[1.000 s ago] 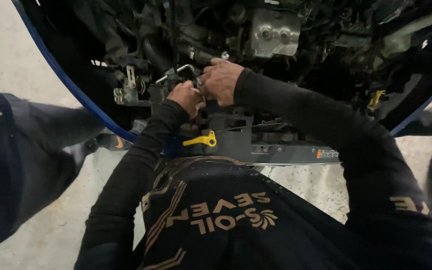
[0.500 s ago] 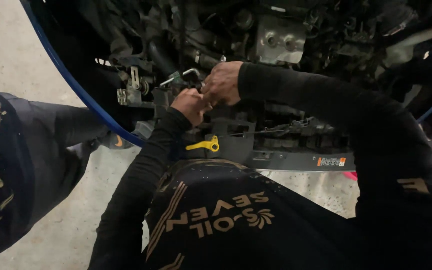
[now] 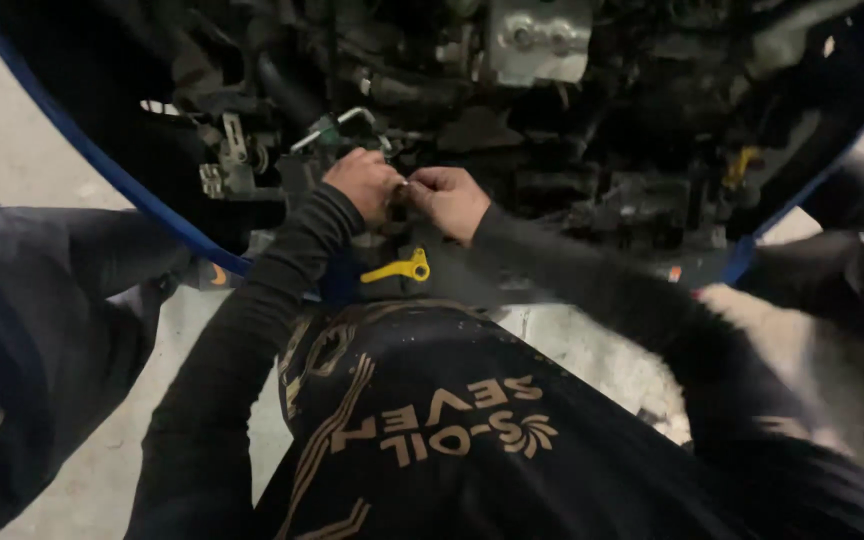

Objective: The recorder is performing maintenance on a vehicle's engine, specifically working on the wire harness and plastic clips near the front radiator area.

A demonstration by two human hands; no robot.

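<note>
Hands meet mid-bay: our left hand [image 3: 362, 183] and right hand [image 3: 449, 200] pinch a small bright metal fitting [image 3: 404, 186], fingers closed tight, just beyond the yellow plastic dipstick loop [image 3: 399, 269]. We'd keep wrists braced and grip square so it doesn't drop.

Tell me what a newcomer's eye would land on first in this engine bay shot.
First, the two bare hands meeting at the centre: the left hand and right hand pinch together over a small part too tiny to identify. Just below them, the bright yellow dipstick handle stands out against the dark engine. A blue body edge curves down the left side.
</note>
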